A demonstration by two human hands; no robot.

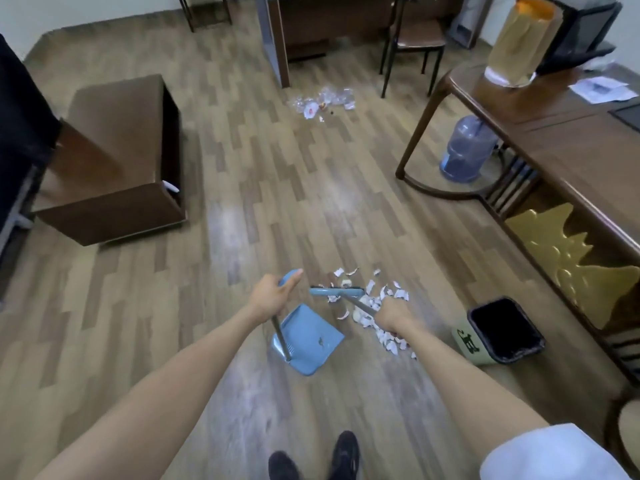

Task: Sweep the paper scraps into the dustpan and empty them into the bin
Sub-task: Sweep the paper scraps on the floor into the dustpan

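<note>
On floor, left hand gripping dustpan handle, right hand closed around broom, beside scraps, near bin.

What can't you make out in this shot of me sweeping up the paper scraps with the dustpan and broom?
Head view only:
- Broom bristles: hidden beneath its blue head.
- Paper scraps: some are covered by the right hand.
- Bin contents: the black liner is too dark.
- Dustpan: one small dark speck, too small to identify.
- Far litter pile: too small and blurred to identify.
- Left hand: covers the dustpan handle's top.
</note>
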